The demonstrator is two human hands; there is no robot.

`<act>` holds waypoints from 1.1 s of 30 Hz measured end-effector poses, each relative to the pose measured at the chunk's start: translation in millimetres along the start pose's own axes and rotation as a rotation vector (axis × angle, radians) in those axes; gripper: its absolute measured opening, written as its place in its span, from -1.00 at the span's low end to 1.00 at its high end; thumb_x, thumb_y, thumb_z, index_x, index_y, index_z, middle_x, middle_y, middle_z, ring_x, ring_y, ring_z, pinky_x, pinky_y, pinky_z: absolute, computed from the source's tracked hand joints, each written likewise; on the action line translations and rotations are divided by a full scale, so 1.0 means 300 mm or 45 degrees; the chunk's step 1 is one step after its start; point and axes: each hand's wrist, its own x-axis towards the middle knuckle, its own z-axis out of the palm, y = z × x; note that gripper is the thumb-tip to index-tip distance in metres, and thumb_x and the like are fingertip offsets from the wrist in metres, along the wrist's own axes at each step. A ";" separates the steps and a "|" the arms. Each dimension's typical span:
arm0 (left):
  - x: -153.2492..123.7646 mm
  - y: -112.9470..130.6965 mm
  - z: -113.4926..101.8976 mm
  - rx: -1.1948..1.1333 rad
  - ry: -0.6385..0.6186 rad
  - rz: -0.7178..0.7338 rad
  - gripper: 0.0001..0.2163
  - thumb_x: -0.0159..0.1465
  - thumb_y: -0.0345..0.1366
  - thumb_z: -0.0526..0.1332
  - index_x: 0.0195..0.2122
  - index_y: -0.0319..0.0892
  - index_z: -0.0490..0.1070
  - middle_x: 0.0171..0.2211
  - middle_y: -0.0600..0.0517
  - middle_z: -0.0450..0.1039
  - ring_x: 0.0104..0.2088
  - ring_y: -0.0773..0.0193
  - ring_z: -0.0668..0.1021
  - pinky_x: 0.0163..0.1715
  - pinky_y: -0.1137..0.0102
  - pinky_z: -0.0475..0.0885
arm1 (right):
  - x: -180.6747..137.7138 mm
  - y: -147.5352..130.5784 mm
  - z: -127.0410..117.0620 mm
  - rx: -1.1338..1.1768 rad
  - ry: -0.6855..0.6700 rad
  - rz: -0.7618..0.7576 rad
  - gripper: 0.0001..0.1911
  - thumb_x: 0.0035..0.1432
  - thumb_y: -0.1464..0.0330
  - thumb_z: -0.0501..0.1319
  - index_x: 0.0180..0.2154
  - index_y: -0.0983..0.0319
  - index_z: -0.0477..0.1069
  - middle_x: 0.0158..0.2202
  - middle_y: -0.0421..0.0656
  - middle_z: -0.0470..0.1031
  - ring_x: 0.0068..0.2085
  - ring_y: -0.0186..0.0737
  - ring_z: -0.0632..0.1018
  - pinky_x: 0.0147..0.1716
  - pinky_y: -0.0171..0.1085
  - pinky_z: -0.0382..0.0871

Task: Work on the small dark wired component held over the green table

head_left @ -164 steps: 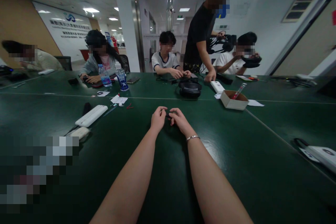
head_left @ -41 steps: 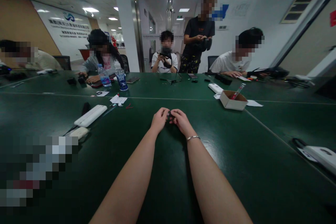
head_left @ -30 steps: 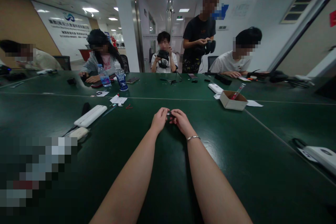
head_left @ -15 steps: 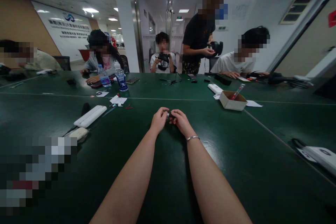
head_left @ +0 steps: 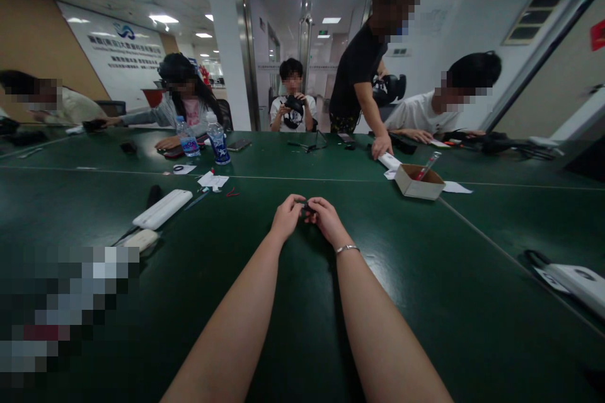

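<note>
Close together above the green table (head_left: 302, 302), my left hand (head_left: 287, 217) and my right hand (head_left: 325, 217) meet over a small dark object (head_left: 306, 206). It looks black, and in part metallic, but its kind is too small to make out. Fingers and thumb of my right hand pinch its right side. My left hand has its fingertips closed at the left end, and they partly cover it. A metal bracelet (head_left: 347, 248) circles my right wrist.
Ahead to the right stands an open cardboard box (head_left: 420, 186) with a clear tube inside, beside a white box (head_left: 390, 160). Two bottles (head_left: 218, 146) and paper scraps (head_left: 213, 181) lie ahead left. A white power bank-like block (head_left: 163, 209) rests left. Several people sit or stand opposite.
My hands stay almost in place, and less of the object's metallic part shows. The standing person has leaned forward, a hand reaching down to the white box. Another person's arm now stretches left.
</note>
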 end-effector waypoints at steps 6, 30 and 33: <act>0.000 -0.011 0.003 -0.007 0.024 0.064 -0.79 0.24 -0.25 0.10 -0.16 -0.12 0.43 -0.40 0.06 0.45 -0.39 0.34 0.47 -0.45 0.49 0.33 | -0.001 -0.001 0.000 0.000 -0.012 0.010 -0.71 -0.17 0.20 0.33 -0.41 0.21 0.36 -0.62 -0.32 0.38 -0.67 -0.42 0.35 -0.63 -0.39 0.24; 0.012 -0.014 0.002 -0.137 0.084 0.031 -0.78 0.21 -0.29 0.18 -0.13 -0.20 0.44 -0.22 -0.04 0.52 -0.31 0.32 0.53 -0.33 0.45 0.44 | 0.005 0.027 -0.002 -0.094 -0.032 -0.100 -0.64 -0.17 0.32 0.32 -0.27 0.18 0.29 -0.44 -0.29 0.48 -0.43 -0.32 0.52 -0.34 -0.30 0.42; 0.020 -0.028 -0.008 -0.165 0.092 0.012 -0.76 0.19 -0.32 0.21 -0.12 -0.22 0.46 -0.20 -0.08 0.53 -0.23 0.27 0.54 -0.24 0.40 0.45 | 0.000 0.039 0.007 -0.324 0.013 -0.238 -0.64 -0.12 0.41 0.28 -0.22 0.16 0.27 -0.32 -0.24 0.51 -0.21 -0.26 0.55 -0.12 -0.22 0.40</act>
